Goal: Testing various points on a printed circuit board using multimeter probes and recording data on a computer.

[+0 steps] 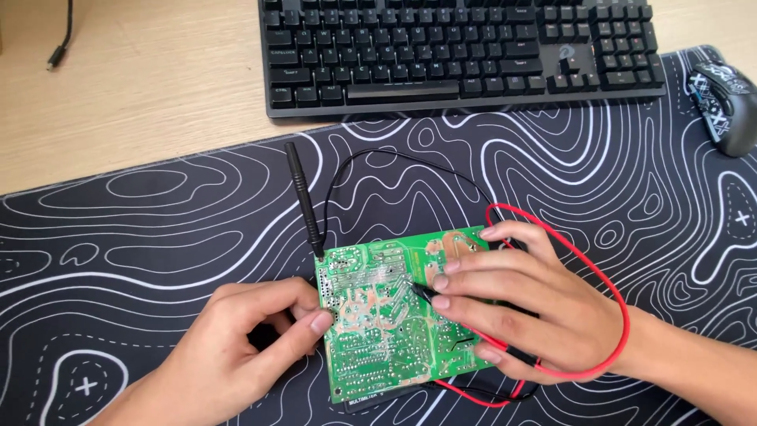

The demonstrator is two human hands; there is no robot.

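— While the left hand (236, 347) steadies the green circuit board (394, 315) by its left edge, thumb and forefinger pressed against the rim, the right hand (528, 308) pinches the red probe (422, 292) and sets its tip on the solder side!

— Where's the board sitting?

— Flat on the black patterned desk mat (158, 229), middle of the shot. I'd call it light, stiff and fragile: best held by the bare edges, off the solder joints.

— And the black probe (303, 201)?

— Lying loose, its tip touching the board's top left corner, nobody holding it.

— Count it up!

— One board, two probes, two leads, one red (607, 276), one black (410, 162). One keyboard (465, 51) and one mouse (725, 106) behind.
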